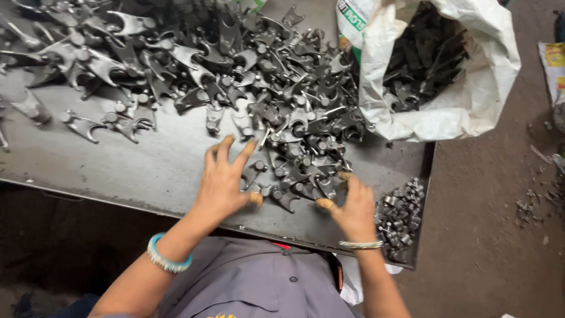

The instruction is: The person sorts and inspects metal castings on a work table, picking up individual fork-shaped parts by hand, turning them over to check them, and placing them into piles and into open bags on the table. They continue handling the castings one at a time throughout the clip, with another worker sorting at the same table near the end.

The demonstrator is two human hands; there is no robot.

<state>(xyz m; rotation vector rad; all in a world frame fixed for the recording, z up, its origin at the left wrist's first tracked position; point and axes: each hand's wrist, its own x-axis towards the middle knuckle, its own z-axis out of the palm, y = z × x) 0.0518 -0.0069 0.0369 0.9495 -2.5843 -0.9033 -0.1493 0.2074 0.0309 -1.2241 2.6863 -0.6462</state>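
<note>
A big heap of dark grey forked metal parts covers the far half of a steel table. My left hand hovers over the near edge of the heap, fingers spread, touching a few loose parts. My right hand rests beside it with fingers curled at the parts near the table's front edge; whether it grips one I cannot tell. Both wrists wear bangles.
A white woven sack lies open at the table's far right, with more dark parts inside. A small pile of short metal pieces sits at the table's right front corner. A dirt floor with scattered scraps lies to the right.
</note>
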